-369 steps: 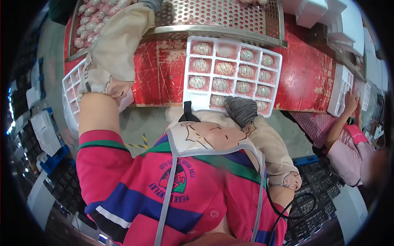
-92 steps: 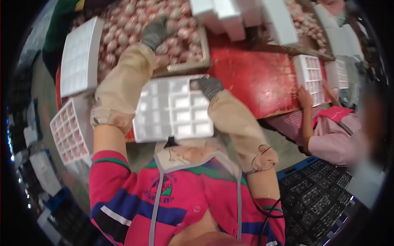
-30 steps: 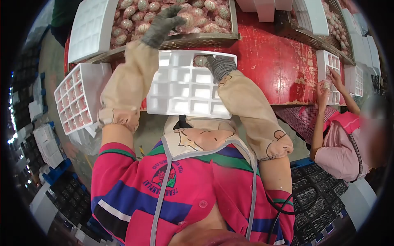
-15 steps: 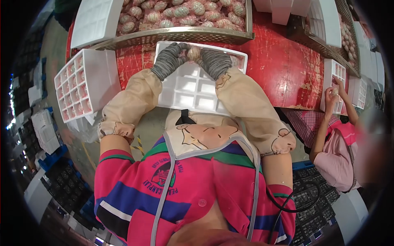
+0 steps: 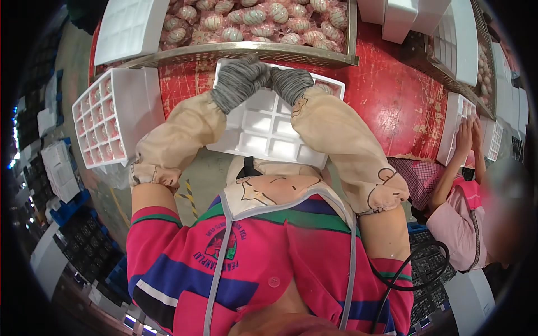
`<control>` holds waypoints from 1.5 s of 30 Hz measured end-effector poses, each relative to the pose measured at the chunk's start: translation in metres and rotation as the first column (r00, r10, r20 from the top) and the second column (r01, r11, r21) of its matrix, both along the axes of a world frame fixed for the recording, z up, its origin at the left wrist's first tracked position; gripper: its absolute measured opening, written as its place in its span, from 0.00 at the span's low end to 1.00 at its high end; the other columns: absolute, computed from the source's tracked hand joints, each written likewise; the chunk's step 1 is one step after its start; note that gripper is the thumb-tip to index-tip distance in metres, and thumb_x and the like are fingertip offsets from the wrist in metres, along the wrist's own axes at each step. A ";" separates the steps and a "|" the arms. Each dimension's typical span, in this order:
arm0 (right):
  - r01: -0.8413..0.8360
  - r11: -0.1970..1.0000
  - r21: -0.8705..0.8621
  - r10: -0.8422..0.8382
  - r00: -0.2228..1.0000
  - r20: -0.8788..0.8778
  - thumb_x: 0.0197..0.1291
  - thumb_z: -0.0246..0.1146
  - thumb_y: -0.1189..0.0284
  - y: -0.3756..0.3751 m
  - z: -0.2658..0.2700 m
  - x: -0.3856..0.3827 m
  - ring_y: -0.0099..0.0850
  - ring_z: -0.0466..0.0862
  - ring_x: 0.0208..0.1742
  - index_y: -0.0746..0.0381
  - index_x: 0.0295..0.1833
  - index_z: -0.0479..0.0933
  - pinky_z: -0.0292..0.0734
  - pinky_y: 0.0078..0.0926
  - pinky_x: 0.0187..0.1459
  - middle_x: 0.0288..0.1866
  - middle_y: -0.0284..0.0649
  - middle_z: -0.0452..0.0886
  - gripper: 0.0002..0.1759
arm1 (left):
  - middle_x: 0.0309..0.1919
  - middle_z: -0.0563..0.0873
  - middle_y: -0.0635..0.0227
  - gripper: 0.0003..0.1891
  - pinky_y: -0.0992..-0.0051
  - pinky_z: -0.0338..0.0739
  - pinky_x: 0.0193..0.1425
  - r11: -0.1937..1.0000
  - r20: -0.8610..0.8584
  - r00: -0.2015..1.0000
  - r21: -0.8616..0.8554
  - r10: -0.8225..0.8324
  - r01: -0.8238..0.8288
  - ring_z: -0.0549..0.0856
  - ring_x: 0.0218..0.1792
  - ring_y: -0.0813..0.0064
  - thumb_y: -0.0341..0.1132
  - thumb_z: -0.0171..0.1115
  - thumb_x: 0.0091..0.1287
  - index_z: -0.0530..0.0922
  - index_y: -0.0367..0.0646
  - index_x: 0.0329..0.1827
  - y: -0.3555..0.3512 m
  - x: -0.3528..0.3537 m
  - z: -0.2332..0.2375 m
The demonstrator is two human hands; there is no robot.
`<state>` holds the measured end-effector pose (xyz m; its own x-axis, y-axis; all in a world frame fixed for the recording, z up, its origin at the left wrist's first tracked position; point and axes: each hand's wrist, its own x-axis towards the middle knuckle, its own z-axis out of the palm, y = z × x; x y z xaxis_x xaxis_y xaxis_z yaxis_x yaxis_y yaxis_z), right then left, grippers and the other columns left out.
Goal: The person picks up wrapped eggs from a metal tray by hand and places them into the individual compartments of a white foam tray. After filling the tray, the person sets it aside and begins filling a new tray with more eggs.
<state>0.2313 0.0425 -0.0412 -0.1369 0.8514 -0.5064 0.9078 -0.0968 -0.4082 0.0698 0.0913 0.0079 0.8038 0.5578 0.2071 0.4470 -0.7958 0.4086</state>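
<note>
A white tray with square compartments [image 5: 270, 124] lies tilted slightly at the near edge of the red table. Over its far left part is my left hand [image 5: 240, 82], in a grey striped glove, its fingers curled. My right hand [image 5: 291, 84], gloved alike, is closed close beside it over the tray's far row. Whatever lies between the fingertips is hidden. A wrapped ball [image 5: 325, 88] shows in the tray's far right compartment. Just beyond the tray, a metal bin [image 5: 224, 51] holds several striped balls in clear and pink wrap [image 5: 255, 15].
At the left stands a stack of white trays [image 5: 129, 112] filled with wrapped balls. Another white tray [image 5: 130, 31] leans on the bin's left end. To the right, a co-worker's hands [image 5: 469, 133] are over a tray, near a second bin [image 5: 443, 73] on the red table [image 5: 392, 101].
My hands have come closer together, and the ball seen between them is now hidden. The tray has turned slightly. The co-worker's hands have come together, and their ball no longer shows.
</note>
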 end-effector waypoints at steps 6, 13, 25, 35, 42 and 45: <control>0.029 0.991 0.128 -0.023 0.999 -0.049 0.62 0.53 0.60 -0.020 0.009 0.006 0.44 0.80 0.52 0.55 0.58 0.74 0.73 0.42 0.54 0.53 0.49 0.79 0.21 | 0.51 0.80 0.54 0.24 0.60 0.71 0.58 0.921 -0.437 0.894 0.380 0.097 0.086 0.80 0.52 0.62 0.47 0.58 0.59 0.79 0.38 0.51 0.096 0.046 0.055; 0.143 0.928 0.343 -0.077 0.977 -0.198 0.62 0.53 0.60 -0.053 0.019 0.016 0.44 0.80 0.52 0.55 0.57 0.74 0.73 0.42 0.54 0.52 0.49 0.79 0.20 | 0.64 0.69 0.53 0.27 0.64 0.64 0.65 0.967 -0.685 0.703 0.008 0.190 -0.253 0.71 0.63 0.58 0.47 0.57 0.60 0.73 0.41 0.60 0.097 0.080 0.068; 0.166 0.890 0.424 -0.096 0.979 -0.182 0.59 0.56 0.64 -0.063 0.004 0.016 0.45 0.80 0.49 0.58 0.51 0.76 0.74 0.44 0.52 0.46 0.49 0.81 0.16 | 0.44 0.82 0.63 0.24 0.67 0.75 0.53 0.968 -0.217 0.973 -0.250 -0.075 0.019 0.80 0.46 0.67 0.36 0.69 0.53 0.76 0.46 0.54 0.035 -0.038 0.011; -0.013 0.932 0.361 0.081 0.982 -0.172 0.62 0.56 0.53 -0.011 0.052 -0.031 0.45 0.83 0.42 0.56 0.56 0.73 0.76 0.42 0.42 0.38 0.45 0.83 0.23 | 0.49 0.79 0.60 0.27 0.62 0.73 0.57 0.948 -0.131 0.940 0.090 0.316 -0.306 0.77 0.52 0.57 0.42 0.71 0.50 0.78 0.50 0.55 -0.001 -0.084 -0.005; -0.063 0.932 0.356 0.074 0.997 -0.019 0.64 0.52 0.50 0.023 0.024 -0.043 0.49 0.83 0.41 0.62 0.47 0.76 0.76 0.45 0.42 0.39 0.54 0.82 0.25 | 0.45 0.81 0.61 0.20 0.62 0.74 0.52 0.887 -0.150 0.903 -0.180 0.402 -0.424 0.80 0.46 0.58 0.47 0.66 0.56 0.80 0.54 0.51 0.008 -0.080 -0.032; -0.072 0.957 0.280 0.052 0.995 0.081 0.65 0.51 0.56 0.024 0.005 -0.053 0.46 0.84 0.42 0.62 0.49 0.77 0.78 0.43 0.42 0.41 0.54 0.82 0.21 | 0.42 0.84 0.59 0.19 0.61 0.75 0.51 0.862 -0.206 0.891 -0.239 0.406 -0.448 0.82 0.45 0.57 0.48 0.64 0.57 0.81 0.53 0.50 0.011 -0.079 -0.030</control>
<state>0.1788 0.0666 -0.0358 -0.1658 0.9521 -0.2570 0.9365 0.0703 -0.3437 -0.0092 0.1021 -0.0218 0.4826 0.8698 -0.1023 0.7871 -0.3796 0.4862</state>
